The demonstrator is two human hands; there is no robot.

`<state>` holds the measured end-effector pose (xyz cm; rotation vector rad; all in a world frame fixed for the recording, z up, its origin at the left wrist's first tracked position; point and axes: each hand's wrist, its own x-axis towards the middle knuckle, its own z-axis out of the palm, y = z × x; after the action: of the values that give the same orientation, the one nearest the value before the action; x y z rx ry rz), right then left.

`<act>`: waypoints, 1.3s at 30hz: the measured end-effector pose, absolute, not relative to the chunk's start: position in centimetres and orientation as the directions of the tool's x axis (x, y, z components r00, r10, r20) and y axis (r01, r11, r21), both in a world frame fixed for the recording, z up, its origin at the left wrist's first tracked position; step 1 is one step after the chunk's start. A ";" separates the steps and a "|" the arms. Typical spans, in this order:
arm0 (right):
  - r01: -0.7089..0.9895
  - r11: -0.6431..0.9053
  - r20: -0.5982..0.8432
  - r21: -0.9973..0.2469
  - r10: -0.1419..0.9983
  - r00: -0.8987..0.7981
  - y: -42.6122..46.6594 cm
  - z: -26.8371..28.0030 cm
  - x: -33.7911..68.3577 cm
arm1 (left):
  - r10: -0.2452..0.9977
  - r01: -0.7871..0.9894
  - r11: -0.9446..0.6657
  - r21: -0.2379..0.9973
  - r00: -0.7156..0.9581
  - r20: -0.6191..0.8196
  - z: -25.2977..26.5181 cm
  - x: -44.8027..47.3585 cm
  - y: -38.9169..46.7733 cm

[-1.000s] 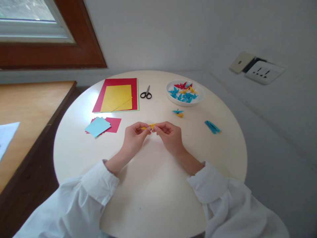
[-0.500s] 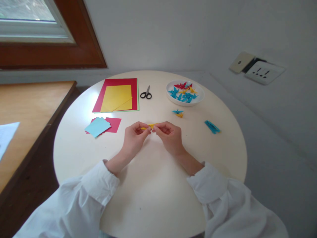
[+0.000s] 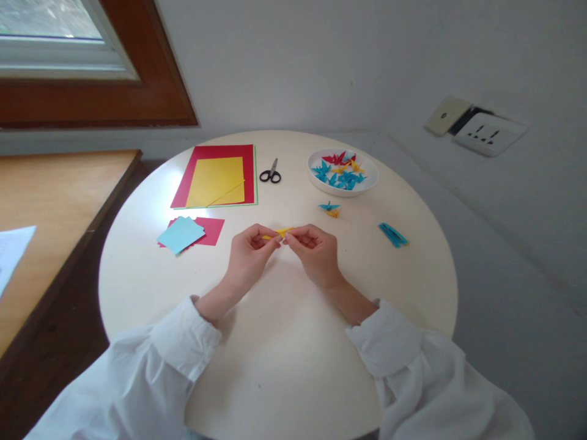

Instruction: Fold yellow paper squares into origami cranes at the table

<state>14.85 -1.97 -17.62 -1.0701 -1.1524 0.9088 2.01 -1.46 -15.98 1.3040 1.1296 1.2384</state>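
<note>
Over the middle of the round white table (image 3: 284,342), a small folded piece of yellow paper (image 3: 283,232) is pinched between both hands. My left hand (image 3: 249,253) grips its left side with thumb and fingertips. My right hand (image 3: 316,252) pinches the right side, and the two thumbs nearly meet. Much of the paper is hidden by the fingers. Just beyond my right hand lie a blue and a yellow paper crane (image 3: 329,209).
A white dish (image 3: 316,183) of red, yellow and blue paper cranes stands at the back right. Black-handled scissors (image 3: 270,176) lie left of it. Large coloured sheets (image 3: 217,177) and small paper squares (image 3: 181,234) are on the left. Folded blue strips (image 3: 393,235) lie right.
Both hands stay in nearly the same place, still pinching the yellow paper. Only a very slight shift of the fingers shows.
</note>
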 end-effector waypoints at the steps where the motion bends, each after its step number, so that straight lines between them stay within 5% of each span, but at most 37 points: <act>1: -0.018 0.256 0.248 -0.966 0.950 0.191 -2.0 -17.6 14.8 | 0.994 -0.006 -0.095 0.995 0.054 0.095 -15.9 2.0 -1.5; 10: 0.001 0.261 0.255 -0.965 0.944 0.210 -2.1 -17.4 14.7 | 0.991 -0.023 -0.116 0.993 0.070 0.117 -15.8 2.0 -1.6; 19: 0.069 0.306 0.313 -0.949 0.941 0.129 -2.4 -17.6 15.0 | 0.986 -0.155 0.032 0.987 0.168 -0.006 -16.0 1.9 -1.3; 29: 0.149 0.340 0.353 -0.929 0.933 0.072 -2.4 -17.6 15.1 | 0.979 0.268 -0.135 0.954 0.184 0.087 -15.8 1.9 -1.4; 39: -0.108 0.288 0.279 -0.951 0.956 0.096 -2.0 -17.8 14.7 | 0.977 0.298 -0.184 0.937 0.160 0.141 -16.0 1.8 -1.5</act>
<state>14.72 -2.04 -17.77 -0.9475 -1.1867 0.9950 1.77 -1.50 -15.95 1.6284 1.2471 1.0587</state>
